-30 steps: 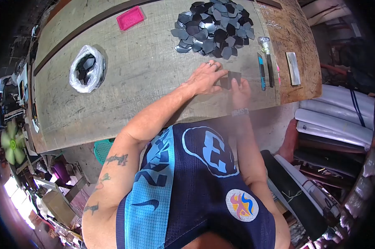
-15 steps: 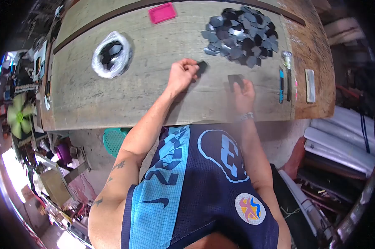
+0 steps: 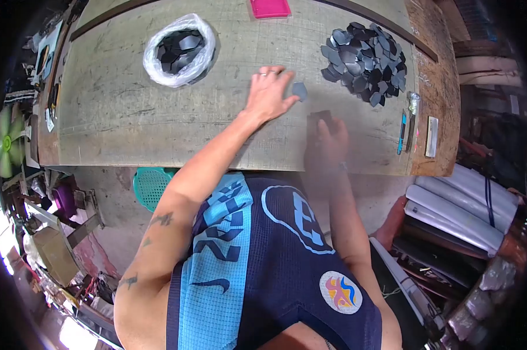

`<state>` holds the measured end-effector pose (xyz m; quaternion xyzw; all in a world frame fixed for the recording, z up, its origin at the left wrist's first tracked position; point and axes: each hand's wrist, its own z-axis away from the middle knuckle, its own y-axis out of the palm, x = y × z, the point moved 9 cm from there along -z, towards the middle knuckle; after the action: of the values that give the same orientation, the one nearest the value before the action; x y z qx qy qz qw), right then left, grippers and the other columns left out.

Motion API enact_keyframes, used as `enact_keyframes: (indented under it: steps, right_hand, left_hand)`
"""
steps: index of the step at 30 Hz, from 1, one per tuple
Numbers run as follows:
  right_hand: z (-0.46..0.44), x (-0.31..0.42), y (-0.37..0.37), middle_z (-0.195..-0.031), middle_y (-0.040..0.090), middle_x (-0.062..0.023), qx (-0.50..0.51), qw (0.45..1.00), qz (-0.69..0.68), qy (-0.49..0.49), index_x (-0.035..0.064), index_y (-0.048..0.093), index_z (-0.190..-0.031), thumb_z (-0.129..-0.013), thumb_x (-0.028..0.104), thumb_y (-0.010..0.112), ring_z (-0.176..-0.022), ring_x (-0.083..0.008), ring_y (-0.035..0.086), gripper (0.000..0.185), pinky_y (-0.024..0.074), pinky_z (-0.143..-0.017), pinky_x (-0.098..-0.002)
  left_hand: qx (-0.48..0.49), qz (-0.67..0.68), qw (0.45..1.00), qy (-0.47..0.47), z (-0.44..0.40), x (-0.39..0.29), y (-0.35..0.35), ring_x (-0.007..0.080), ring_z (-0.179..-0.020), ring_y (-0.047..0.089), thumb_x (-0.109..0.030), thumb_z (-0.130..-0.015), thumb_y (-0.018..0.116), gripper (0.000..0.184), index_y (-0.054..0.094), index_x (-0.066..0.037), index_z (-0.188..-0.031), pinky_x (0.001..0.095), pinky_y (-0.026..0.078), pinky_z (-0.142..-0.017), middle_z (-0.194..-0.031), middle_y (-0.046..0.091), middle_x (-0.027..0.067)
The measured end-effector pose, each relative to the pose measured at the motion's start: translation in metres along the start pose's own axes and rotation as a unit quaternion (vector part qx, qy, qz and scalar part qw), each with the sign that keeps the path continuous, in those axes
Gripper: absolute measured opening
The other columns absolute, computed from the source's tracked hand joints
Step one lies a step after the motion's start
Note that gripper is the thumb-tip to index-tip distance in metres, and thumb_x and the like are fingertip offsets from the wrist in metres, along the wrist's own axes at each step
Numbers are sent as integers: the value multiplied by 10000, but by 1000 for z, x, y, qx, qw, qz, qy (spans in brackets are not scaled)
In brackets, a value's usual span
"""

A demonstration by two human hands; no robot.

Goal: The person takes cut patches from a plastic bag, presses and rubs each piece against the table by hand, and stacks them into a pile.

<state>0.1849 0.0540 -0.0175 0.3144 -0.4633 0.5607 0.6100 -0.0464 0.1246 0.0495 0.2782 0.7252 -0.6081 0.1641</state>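
Note:
My left hand [image 3: 268, 93] is spread over the table, palm down, its fingers apart. A small grey flat piece [image 3: 299, 90] with angled edges lies at its right, close to the thumb and index finger; whether they touch it I cannot tell. My right hand [image 3: 333, 139], smeared by motion, pinches a dark flat piece [image 3: 320, 119] between thumb and fingers near the front edge. A big heap of similar black and grey pieces [image 3: 365, 63] rests at the right. More dark pieces [image 3: 181, 51] fill a clear plastic bag [image 3: 153, 64] with a rolled-down rim at the left.
The worn table [image 3: 129, 137] has a dark strip [image 3: 386, 32] along its back. A pink tray [image 3: 270, 7] stands at the far side. On the right lie a blue cutter [image 3: 402, 133] and a whitish block [image 3: 431, 137]. A green basket [image 3: 152, 186] is below the front edge.
My left hand has opened, and the piece that was in its fingers now lies beside them. The right hand still holds its piece and is blurred. The whole view has shifted a little.

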Motion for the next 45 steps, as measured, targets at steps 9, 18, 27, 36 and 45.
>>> enact_keyframes:
  steps: [9,18,27,36,45]
  right_hand:
    - [-20,34,43,-863,726,-199,-108,947,259,-157,-10,676,-981,-952,336,750,-780,-384,690,355,533,-730,-461]
    - [-24,46,63,-938,667,-160,-170,860,397,-272,46,658,-935,-928,328,747,-957,-408,613,295,474,-833,-521]
    - [-32,43,63,-973,657,-135,-166,860,408,-257,81,662,-939,-937,348,731,-994,-384,600,276,445,-845,-532]
    - [-40,50,72,-967,651,-145,-131,869,390,-276,66,651,-939,-946,363,719,-999,-396,592,305,443,-842,-541]
    - [-31,50,68,-947,632,-140,-156,853,415,-276,61,624,-907,-981,371,671,-977,-388,583,322,427,-819,-532]
  left_hand:
    - [26,84,990,107,22,12,17,348,-1375,487,-293,-847,811,446,720,-139,-1256,485,379,-1147,-1420,595,113]
    - [14,40,985,167,26,3,17,330,-1344,509,-276,-874,786,316,761,-138,-1158,496,380,-1143,-1345,633,74]
    - [8,14,984,177,26,-1,17,325,-1321,517,-294,-873,792,312,771,-137,-1142,500,384,-1131,-1325,643,64]
    - [4,-7,983,184,27,-3,18,329,-1313,522,-304,-866,796,314,768,-143,-1135,498,394,-1118,-1323,642,59]
    - [21,-50,981,187,24,-7,25,311,-1343,495,-382,-921,744,284,757,-173,-1113,507,364,-1153,-1335,617,44]
